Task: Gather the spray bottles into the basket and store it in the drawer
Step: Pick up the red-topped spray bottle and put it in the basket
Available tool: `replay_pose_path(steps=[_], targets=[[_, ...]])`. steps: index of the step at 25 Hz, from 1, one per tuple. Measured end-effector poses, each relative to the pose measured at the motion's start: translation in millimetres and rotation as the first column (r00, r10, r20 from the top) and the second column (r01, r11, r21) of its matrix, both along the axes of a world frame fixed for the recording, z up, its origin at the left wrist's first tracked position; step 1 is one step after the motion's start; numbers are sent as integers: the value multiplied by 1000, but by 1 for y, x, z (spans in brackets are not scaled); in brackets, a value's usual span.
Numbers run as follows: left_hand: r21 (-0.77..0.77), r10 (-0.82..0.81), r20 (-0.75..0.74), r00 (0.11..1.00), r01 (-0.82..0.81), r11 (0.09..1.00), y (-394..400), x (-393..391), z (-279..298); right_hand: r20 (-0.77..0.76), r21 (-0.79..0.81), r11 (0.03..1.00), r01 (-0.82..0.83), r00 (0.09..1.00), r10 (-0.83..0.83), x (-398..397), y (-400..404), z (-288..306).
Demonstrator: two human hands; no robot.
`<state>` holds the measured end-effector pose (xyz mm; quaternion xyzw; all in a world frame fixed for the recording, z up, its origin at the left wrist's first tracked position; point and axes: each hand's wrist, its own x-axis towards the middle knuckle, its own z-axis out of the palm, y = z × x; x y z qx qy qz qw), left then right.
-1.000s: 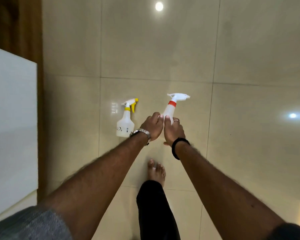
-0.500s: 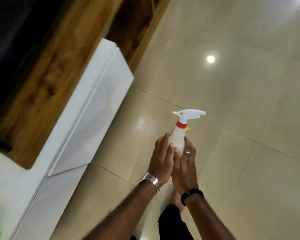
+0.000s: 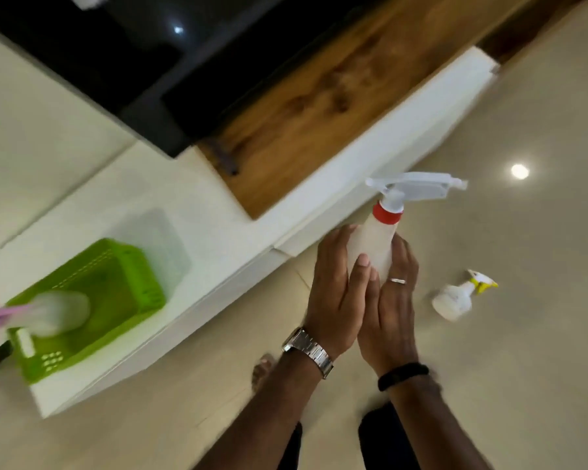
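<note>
A white spray bottle with a red collar (image 3: pixel 375 245) is held upright in the air between both palms. My left hand (image 3: pixel 335 293) presses its left side and my right hand (image 3: pixel 392 300) its right side. A green plastic basket (image 3: pixel 116 300) sits on the low white cabinet top (image 3: pixel 190 215) at the left. One blurred white bottle with a pink top (image 3: pixel 55 312) lies inside the basket. A small white bottle with a yellow trigger (image 3: pixel 455 296) lies on the floor to the right of my hands.
The white cabinet (image 3: pixel 370 157) runs diagonally from lower left to upper right, with a wooden panel (image 3: pixel 319 106) and a dark screen (image 3: pixel 133 62) behind it. Glossy beige floor tiles (image 3: pixel 523 368) surround my feet (image 3: pixel 263 371).
Both hands have lifted the red-collared bottle off the floor and carried it left toward the cabinet. The view has swung left, bringing the green basket into sight.
</note>
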<state>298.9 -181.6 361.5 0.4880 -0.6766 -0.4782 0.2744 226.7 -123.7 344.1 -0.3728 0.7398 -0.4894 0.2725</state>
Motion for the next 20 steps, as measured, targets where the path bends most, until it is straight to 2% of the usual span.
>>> replay_pose_path(steps=[6, 9, 12, 16, 20], targets=[[-78, 284, 49, 957, -280, 957, -46, 178, 54, 31, -60, 929, -365, 930, 367, 153, -70, 45], [-127, 457, 111, 882, -444, 887, -53, 257, 63, -1, -63, 833, -550, 834, 551, 220, -96, 56], [-48, 579, 43, 814, -578, 815, -56, 322, 56, -82, -16, 702, -712, 701, 708, 275, -121, 52], [32, 666, 6, 746, -666, 745, -63, 377, 33, -206, 124, 552, -825, 523, 827, 321, -147, 34], [77, 641, 48, 766, -642, 763, -70, 401, 3, -236, 232, 477, -848, 427, 873, 342, -170, 7]])
